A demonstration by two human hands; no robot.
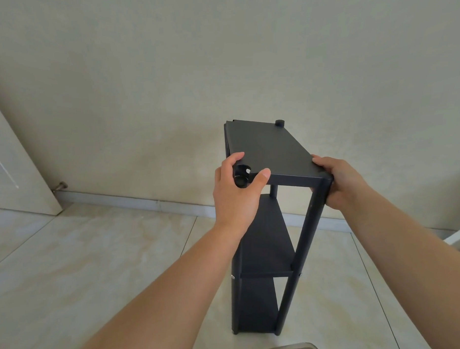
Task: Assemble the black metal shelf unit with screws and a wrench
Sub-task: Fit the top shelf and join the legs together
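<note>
2 bare forearms showed, no sleeves reaching frame. Left hand [235,192] and right hand [340,181] were bare: no gloves, rings, watch or wristband. Fingernails were short, unpainted. Rest of person stayed out of view.

Head view, looking down (close, forward)

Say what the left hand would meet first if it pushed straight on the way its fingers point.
Probably the top shelf panel: the left hand already grips its near-left corner and post top, fingers aimed across it toward the wall.
</note>
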